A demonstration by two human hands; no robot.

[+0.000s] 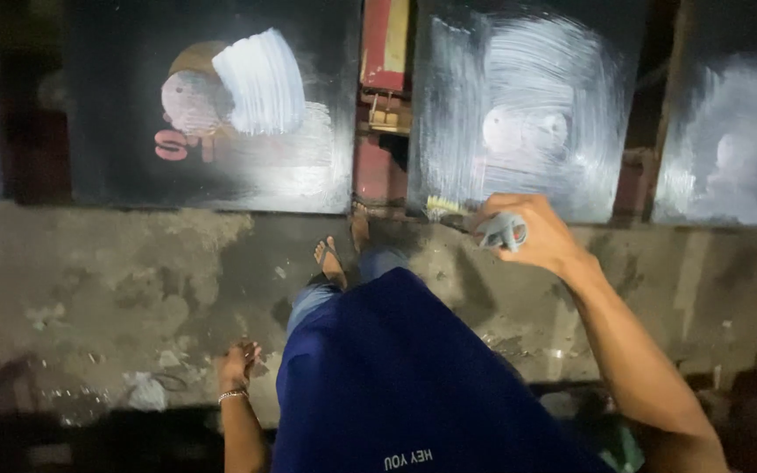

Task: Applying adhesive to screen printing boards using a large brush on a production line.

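Dim, rough concrete floor runs under a row of dark panels leaned upright against a wall, and the work sits at the middle panel, smeared with broad whitish swirls; the brush lies with its pale bristles right at that panel's lower edge, gripped by the right hand, which is closed tight round the handle along with a bunched grey rag, probably so both stay ready without a second reach. Outward from there, the left panel carries a bright white striped patch over a faded round picture, and the right panel has a cloudy smear like the middle one; a red frame shows in the gap between left and middle. Nearer, the left hand, with a bracelet at the wrist, rests fingers-down on the floor, holding nothing, seemingly as a prop for the crouch. Blue cloth covers the lap, a sandalled foot points at the panels, and a crumpled pale scrap lies left of the hand
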